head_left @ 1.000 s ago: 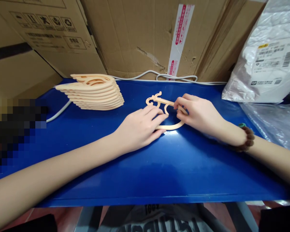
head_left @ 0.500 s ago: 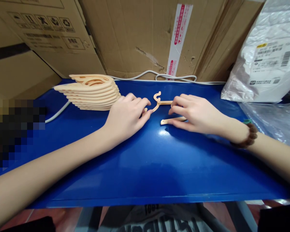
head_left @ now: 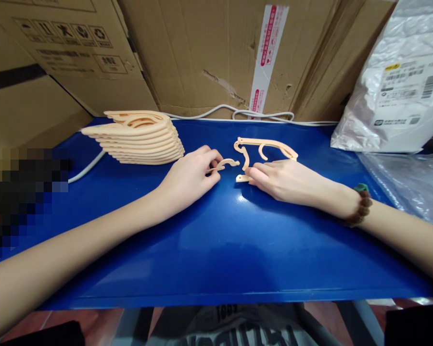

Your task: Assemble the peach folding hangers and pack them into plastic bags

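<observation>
My left hand is closed, with a small curved cream hook piece pinched between thumb and fingers. Its curved end points right. My right hand has its fingers together on a flat cream bar, whose left end sticks out by the fingertips. Just behind the right hand lies a cream jointed hanger piece with a small inner hook and a curved part at its left end. To the left of my left hand rests a stack of cream hangers.
The blue table has a raised front edge. Cardboard boxes stand behind it, with a white cable along their base. A white plastic parcel is at the back right, near clear plastic wrap.
My left hand has drawn slightly left, and its hook piece now shows. My right hand has come down onto the bar. The jointed piece behind it has shifted and shows more fully.
</observation>
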Tool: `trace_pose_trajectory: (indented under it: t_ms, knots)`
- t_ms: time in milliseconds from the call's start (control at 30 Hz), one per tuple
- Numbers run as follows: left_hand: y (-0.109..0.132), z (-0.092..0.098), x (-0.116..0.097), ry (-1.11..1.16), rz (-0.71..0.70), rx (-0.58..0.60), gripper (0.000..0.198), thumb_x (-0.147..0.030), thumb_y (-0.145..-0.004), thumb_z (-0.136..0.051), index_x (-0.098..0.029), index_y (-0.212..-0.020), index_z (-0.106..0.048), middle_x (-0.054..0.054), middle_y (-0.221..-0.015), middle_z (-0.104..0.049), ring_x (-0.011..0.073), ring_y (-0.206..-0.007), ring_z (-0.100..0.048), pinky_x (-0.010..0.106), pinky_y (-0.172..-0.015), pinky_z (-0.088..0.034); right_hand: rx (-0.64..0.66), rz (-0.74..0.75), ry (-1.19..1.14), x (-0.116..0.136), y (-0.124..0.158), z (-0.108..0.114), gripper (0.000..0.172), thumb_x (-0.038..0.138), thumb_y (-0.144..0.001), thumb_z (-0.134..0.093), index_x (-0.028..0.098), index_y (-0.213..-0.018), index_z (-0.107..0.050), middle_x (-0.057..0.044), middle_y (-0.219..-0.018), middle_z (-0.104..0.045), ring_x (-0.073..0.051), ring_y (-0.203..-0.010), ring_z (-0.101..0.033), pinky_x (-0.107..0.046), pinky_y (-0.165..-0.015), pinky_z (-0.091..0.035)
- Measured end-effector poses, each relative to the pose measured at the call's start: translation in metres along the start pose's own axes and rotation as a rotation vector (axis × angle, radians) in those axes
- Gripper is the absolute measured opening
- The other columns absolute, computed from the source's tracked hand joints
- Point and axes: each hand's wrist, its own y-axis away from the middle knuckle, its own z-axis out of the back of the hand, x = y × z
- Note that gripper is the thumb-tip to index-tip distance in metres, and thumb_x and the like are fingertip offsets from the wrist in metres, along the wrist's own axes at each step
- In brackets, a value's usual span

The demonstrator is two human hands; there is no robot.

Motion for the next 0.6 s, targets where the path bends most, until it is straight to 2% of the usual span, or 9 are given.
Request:
trace_pose_trajectory:
  t_ms: [167,267,333,467,600]
  knots:
    - [0.006,0.004,-0.013,-0.232,0.010,-0.011,0.018,-0.015,-0.089,-0.042,-0.020,-0.103,-0.053,0.004,-0.102,-0.064,0.0183,-0.075,-0.061,0.030,-0.058,-0.032,0.012,-0.020,0.092,-0.003,0.001,-0.002,0.031,0.025,-0.108,-0.030,0.012,-0.120,-0.055,-0.008,-0.090,-0.070,-0.015,-0.058,-0.057,-0.033,-0.053,-0.017]
    - [0.006,0.005,-0.018,-0.217,0.064,0.006,0.015,-0.014,-0.090,-0.038,-0.021,-0.100,-0.048,0.002,-0.091,-0.065,0.0192,-0.071,-0.061,0.030,-0.058,-0.031,0.015,-0.077,0.134,-0.002,0.001,0.000,0.039,0.032,-0.109,-0.023,0.014,-0.120,-0.057,-0.007,-0.086,-0.071,-0.014,-0.053,-0.056,-0.032,-0.052,-0.015]
    - [0.006,0.006,-0.021,-0.183,0.088,0.030,0.005,-0.022,-0.093,-0.041,-0.022,-0.095,-0.045,0.000,-0.080,-0.063,0.0193,-0.066,-0.060,0.029,-0.058,-0.030,-0.010,-0.124,0.140,-0.001,0.001,0.001,0.044,0.037,-0.109,-0.021,0.015,-0.118,-0.059,-0.007,-0.082,-0.072,-0.015,-0.050,-0.055,-0.031,-0.051,-0.015]
    - [0.005,0.007,-0.024,-0.077,0.105,0.049,0.032,-0.050,-0.101,-0.038,-0.023,-0.084,-0.039,-0.003,-0.065,-0.054,0.0180,-0.058,-0.054,0.028,-0.055,-0.026,-0.134,-0.173,0.099,-0.001,0.002,0.003,0.048,0.040,-0.109,-0.022,0.016,-0.115,-0.063,-0.005,-0.077,-0.074,-0.016,-0.051,-0.059,-0.030,-0.049,-0.016]
    - [0.005,0.008,-0.023,0.070,0.080,0.085,0.036,-0.051,-0.104,-0.028,-0.023,-0.085,-0.042,-0.005,-0.064,-0.052,0.0165,-0.059,-0.053,0.027,-0.058,-0.028,-0.238,-0.187,0.026,-0.002,0.003,0.008,0.047,0.042,-0.108,-0.028,0.016,-0.106,-0.067,-0.003,-0.070,-0.072,-0.015,-0.053,-0.061,-0.029,-0.051,-0.020]
